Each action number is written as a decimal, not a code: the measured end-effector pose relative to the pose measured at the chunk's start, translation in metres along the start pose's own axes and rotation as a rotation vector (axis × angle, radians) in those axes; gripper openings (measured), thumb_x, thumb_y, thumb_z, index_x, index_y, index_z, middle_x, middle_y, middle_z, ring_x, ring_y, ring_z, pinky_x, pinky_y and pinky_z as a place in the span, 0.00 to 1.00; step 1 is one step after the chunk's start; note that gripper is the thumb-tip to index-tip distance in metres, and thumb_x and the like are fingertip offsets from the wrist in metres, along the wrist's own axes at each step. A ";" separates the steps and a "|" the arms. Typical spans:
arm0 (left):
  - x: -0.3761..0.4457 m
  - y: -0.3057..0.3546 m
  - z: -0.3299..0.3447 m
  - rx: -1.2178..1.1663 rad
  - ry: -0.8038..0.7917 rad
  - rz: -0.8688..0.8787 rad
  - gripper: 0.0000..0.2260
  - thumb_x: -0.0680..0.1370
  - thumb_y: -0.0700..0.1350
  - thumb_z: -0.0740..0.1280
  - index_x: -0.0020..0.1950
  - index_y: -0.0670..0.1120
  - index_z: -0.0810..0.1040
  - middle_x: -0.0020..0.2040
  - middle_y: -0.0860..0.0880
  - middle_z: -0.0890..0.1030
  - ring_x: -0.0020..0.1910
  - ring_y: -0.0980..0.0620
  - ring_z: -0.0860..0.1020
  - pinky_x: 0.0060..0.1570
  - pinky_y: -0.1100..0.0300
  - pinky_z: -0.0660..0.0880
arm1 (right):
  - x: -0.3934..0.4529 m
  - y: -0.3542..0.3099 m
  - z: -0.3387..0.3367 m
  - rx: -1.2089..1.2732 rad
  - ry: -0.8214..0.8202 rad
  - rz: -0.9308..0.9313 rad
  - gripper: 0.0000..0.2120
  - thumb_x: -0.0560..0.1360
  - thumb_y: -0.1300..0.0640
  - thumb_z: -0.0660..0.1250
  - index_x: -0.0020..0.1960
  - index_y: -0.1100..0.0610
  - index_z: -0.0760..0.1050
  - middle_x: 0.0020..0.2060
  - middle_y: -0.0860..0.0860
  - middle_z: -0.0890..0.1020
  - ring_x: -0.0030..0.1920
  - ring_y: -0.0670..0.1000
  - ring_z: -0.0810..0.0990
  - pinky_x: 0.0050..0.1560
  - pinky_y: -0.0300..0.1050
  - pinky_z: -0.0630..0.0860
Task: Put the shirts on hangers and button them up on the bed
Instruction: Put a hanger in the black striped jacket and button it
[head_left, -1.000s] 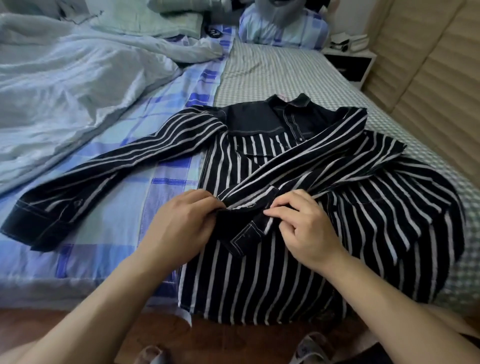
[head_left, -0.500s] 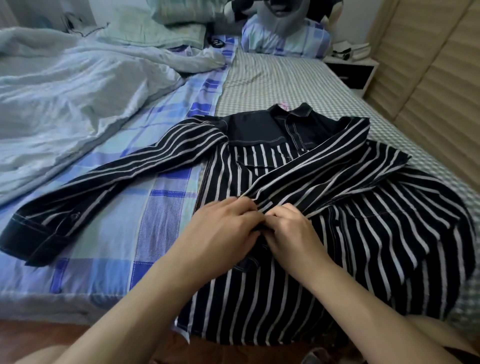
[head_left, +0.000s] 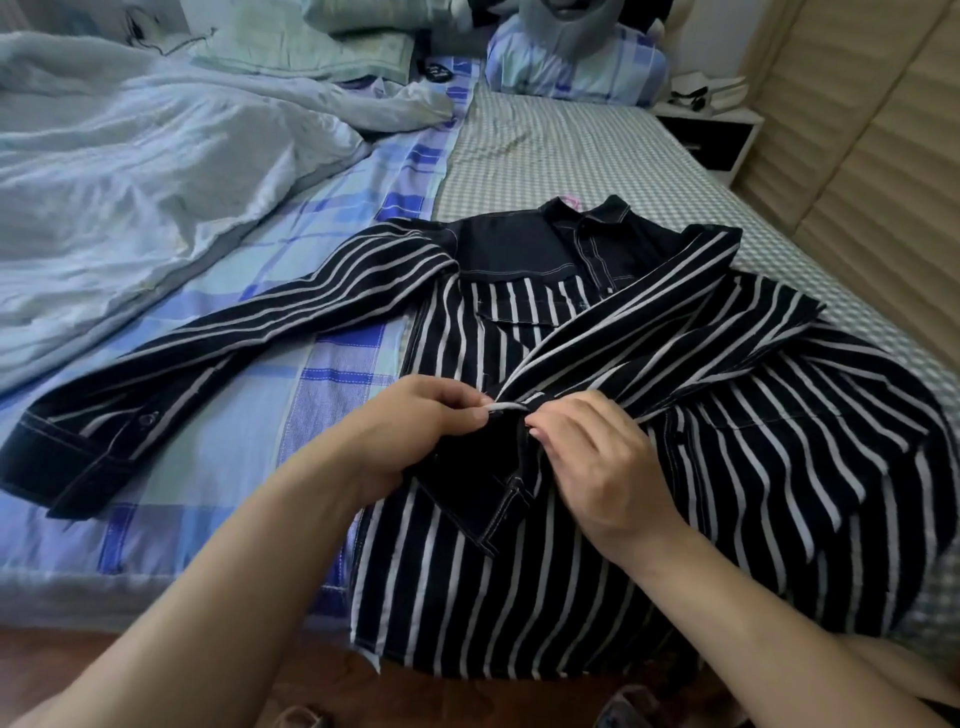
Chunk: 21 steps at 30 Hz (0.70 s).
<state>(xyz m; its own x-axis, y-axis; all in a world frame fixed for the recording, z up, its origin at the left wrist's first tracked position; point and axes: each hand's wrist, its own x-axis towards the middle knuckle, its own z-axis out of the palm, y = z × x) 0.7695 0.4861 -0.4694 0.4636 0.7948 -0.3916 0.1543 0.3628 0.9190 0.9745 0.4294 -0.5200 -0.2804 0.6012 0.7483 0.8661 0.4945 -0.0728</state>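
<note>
A black shirt with white stripes (head_left: 519, 587) lies front up on the bed (head_left: 545, 150), collar at the far end. A bit of pink, perhaps a hanger (head_left: 570, 200), peeks out at the collar. One sleeve stretches out to the left, the other is folded across the chest. My left hand (head_left: 415, 436) and my right hand (head_left: 597, 457) meet at the middle of the front placket. Both pinch the fabric edges there with thumb and fingertips. A dark cuff lies just below my fingers. The button itself is hidden by my fingers.
A crumpled pale blue duvet (head_left: 130, 171) covers the left half of the bed. Pillows (head_left: 571, 67) are piled at the head. A black-and-white nightstand (head_left: 706, 135) stands at the far right beside a beige slatted wall (head_left: 872, 182). Wooden floor shows below the bed's near edge.
My hands came together from a little apart and shifted slightly up the placket. They now pinch the fabric edges tightly at one spot. The shirt stays in place.
</note>
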 end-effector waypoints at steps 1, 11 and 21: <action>0.000 0.001 -0.001 -0.077 -0.045 -0.028 0.08 0.81 0.36 0.66 0.49 0.43 0.85 0.44 0.42 0.84 0.41 0.48 0.83 0.41 0.58 0.81 | 0.001 0.000 0.000 -0.002 0.027 -0.015 0.06 0.82 0.65 0.67 0.50 0.64 0.83 0.45 0.55 0.84 0.46 0.55 0.82 0.52 0.50 0.80; -0.001 -0.007 0.003 -0.195 -0.080 -0.060 0.05 0.81 0.36 0.66 0.52 0.39 0.81 0.42 0.42 0.82 0.38 0.49 0.82 0.40 0.58 0.81 | 0.011 -0.005 0.005 0.100 -0.009 0.022 0.06 0.81 0.67 0.66 0.52 0.65 0.82 0.45 0.55 0.82 0.48 0.54 0.79 0.55 0.45 0.78; 0.001 -0.010 0.004 -0.153 -0.096 -0.073 0.04 0.82 0.38 0.66 0.51 0.41 0.81 0.44 0.42 0.82 0.41 0.49 0.81 0.45 0.57 0.80 | 0.006 0.000 0.001 0.147 -0.008 -0.011 0.04 0.77 0.69 0.71 0.48 0.63 0.85 0.42 0.52 0.83 0.45 0.52 0.79 0.47 0.44 0.78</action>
<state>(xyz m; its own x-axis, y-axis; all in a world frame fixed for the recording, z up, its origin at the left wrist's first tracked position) 0.7719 0.4818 -0.4789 0.5382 0.7166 -0.4437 0.0596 0.4928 0.8681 0.9721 0.4334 -0.5157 -0.2931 0.5999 0.7444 0.7933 0.5872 -0.1609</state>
